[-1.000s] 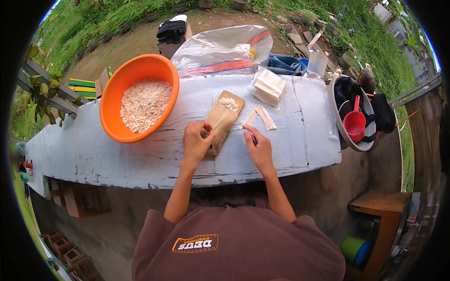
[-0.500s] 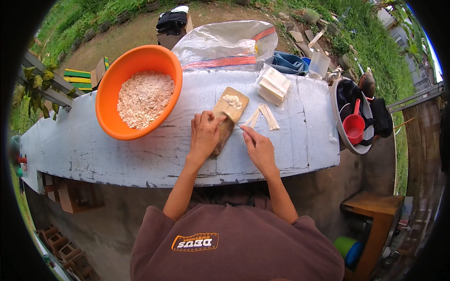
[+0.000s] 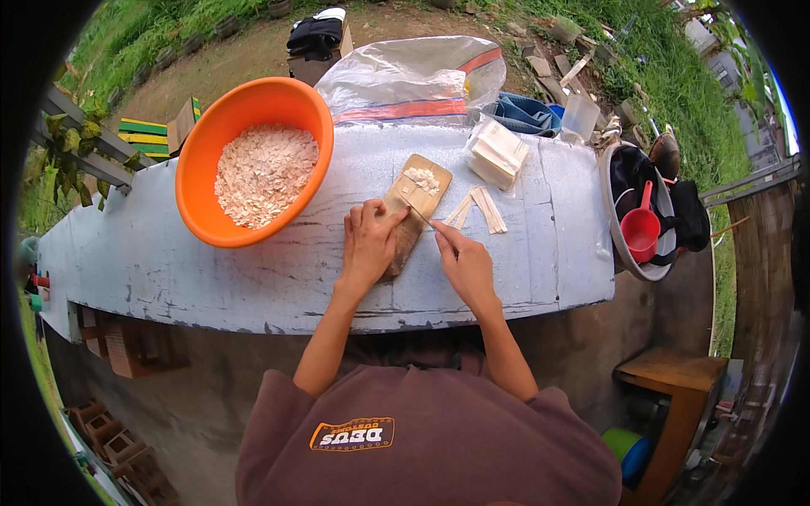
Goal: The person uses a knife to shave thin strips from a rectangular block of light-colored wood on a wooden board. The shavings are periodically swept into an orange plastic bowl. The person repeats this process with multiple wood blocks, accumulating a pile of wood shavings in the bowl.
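A small wooden cutting board (image 3: pixel 432 202) lies aslant on the table in front of me. Small pale chopped pieces (image 3: pixel 421 180) are heaped toward its far end. My left hand (image 3: pixel 369 244) rests at the board's left edge, fingers bent and drawn together; whatever they grip is hidden beneath them. From the right, my right hand (image 3: pixel 465 265) holds a thin knife (image 3: pixel 420 214), its blade lying across the board just beyond my left fingertips. Several flat pale strips (image 3: pixel 487 210) lie on the table right of the board.
An orange basin (image 3: pixel 192 202) of pale flakes stands at left on the grey-white table (image 3: pixel 540 261). Beyond the board are a clear plastic bag (image 3: pixel 396 80) and a wrapped pack of strips (image 3: pixel 498 153). A bucket (image 3: pixel 614 221) with a red dipper (image 3: pixel 640 234) sits off the right edge.
The knife blade has shifted slightly and now lies flatter across the board. Both hands stay almost in place. The whole view has shifted a little.
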A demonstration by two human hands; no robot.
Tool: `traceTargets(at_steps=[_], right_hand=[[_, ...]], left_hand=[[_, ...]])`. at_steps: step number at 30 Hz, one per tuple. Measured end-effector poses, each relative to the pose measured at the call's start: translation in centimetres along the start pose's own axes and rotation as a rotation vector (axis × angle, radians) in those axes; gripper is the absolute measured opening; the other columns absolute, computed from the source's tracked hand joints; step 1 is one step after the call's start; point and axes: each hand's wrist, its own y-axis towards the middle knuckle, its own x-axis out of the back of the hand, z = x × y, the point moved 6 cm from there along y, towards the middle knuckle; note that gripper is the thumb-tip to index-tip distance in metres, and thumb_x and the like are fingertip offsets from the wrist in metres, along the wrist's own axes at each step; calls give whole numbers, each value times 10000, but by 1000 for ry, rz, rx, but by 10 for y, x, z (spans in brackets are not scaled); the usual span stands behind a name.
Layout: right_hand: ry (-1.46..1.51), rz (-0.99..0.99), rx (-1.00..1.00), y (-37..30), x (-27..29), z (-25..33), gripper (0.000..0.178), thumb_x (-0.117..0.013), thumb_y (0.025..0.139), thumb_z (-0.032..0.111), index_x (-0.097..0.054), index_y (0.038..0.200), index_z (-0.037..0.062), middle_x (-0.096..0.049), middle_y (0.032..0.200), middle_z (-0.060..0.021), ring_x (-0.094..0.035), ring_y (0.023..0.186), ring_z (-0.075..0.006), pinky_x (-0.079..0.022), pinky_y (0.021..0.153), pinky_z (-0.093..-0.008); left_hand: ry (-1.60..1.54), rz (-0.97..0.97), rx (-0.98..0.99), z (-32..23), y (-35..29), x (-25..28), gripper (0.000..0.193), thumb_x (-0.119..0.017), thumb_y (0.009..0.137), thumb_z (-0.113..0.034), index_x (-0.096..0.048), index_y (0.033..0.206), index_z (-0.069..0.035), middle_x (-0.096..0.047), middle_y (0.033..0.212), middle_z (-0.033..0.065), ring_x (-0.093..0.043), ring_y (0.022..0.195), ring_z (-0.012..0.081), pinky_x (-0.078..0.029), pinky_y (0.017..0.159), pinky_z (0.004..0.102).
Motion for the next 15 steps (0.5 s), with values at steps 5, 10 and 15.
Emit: traceTargets(at_steps=[5,10,15], right_hand=[[-23,-45,47,-3,-1,-2,297,-584,1066,300,-739,1295,192,-743,930,-202,-719,867,-399,-537,753,-478],[-11,-28,6,-6,5,9,295,-579,1066,299,-740,1289,194,-738,908,-195,-711,849,-401,-535,740,-478],[-57,-52,35,-1,-13,-4,299,-578,1065,307,-740,1292,198,-735,901,-191,-708,842,-400,-536,737,-478]], left_hand=[[4,34,8,-3,1,2,389,-674,909,-98,-764,1268,-216,-539,1213,70,-477,1142,264,-391,1037,419],[-24,19,23,-3,0,4,352,-677,910,-97,-764,1237,-196,-543,1209,63,-478,1147,263,-394,1033,418],[-48,-11,24,0,0,1,289,-691,899,-96,-768,1168,-169,-548,1199,57,-480,1146,258,-390,1032,420]])
